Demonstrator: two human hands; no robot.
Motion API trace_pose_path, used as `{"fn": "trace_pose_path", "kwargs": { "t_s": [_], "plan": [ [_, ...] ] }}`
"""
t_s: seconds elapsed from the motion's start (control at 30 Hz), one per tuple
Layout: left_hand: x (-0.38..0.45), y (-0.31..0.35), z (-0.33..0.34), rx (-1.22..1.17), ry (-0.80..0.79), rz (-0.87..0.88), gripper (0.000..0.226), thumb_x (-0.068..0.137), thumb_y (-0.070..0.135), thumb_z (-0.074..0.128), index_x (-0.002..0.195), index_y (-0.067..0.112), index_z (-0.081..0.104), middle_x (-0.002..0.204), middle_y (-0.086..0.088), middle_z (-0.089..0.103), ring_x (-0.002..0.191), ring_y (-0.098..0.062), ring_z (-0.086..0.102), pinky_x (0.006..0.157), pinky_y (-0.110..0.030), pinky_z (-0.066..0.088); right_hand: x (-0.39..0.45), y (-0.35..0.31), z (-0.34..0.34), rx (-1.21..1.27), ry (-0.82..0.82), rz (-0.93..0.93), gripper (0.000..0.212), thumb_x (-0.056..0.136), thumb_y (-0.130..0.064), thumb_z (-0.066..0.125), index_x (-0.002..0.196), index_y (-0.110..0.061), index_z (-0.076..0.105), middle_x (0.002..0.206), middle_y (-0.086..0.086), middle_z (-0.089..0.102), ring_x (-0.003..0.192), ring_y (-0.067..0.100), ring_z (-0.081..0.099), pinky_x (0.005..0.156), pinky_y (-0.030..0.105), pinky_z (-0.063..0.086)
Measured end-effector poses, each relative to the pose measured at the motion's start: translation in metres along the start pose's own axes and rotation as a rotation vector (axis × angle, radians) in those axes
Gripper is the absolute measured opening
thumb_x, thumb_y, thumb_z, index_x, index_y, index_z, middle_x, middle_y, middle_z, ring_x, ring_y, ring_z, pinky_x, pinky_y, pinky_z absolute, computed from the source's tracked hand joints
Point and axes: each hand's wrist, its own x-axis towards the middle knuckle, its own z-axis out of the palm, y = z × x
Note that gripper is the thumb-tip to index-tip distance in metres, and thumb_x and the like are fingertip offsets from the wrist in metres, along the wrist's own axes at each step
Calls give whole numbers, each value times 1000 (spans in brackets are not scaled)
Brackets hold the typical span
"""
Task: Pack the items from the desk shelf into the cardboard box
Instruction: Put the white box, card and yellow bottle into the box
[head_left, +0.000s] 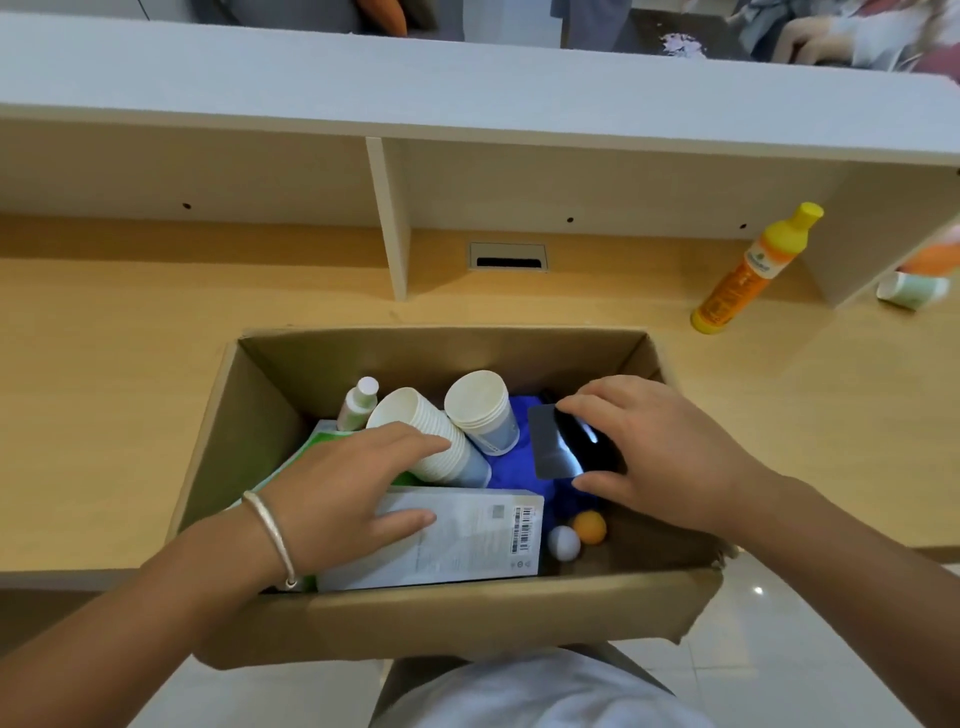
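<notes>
An open cardboard box (457, 618) sits at the desk's near edge. Inside are two stacks of white paper cups (480, 408), a small white bottle (358, 402), a grey-white carton (467, 540), blue cloth (511, 467) and a white ball (563, 543) next to an orange ball (589, 526). My left hand (343, 483) lies over the carton, fingers spread and touching the left cup stack. My right hand (660, 452) grips a dark glossy flat object (556, 449) inside the box. An orange bottle with a yellow cap (753, 270) stands in the shelf's right bay.
The white desk shelf (389, 223) spans the back, with a divider and a cable slot (508, 257) in the wooden desk. At the far right a paper cup (911, 291) lies on its side beside an orange thing. White floor tiles show below the desk.
</notes>
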Motion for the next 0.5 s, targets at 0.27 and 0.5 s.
{"fn": "trace_pose_path", "kwargs": {
  "t_s": [0.27, 0.5],
  "plan": [
    [1, 4, -7, -30, 155, 6, 56, 81, 60, 43, 130, 35, 50, 112, 18, 59, 96, -1, 59, 71, -27, 55, -2, -5, 12, 51, -9, -2, 76, 81, -54, 65, 146, -35, 31, 148, -11, 37, 136, 10, 31, 110, 27, 26],
    [35, 26, -13, -61, 186, 90, 49, 84, 52, 54, 129, 33, 52, 114, 20, 56, 96, 5, 51, 75, -12, 45, -20, 11, 13, 102, 41, 39, 71, 80, -51, 67, 143, -31, 39, 145, -9, 42, 134, 10, 35, 109, 26, 29]
  ]
}}
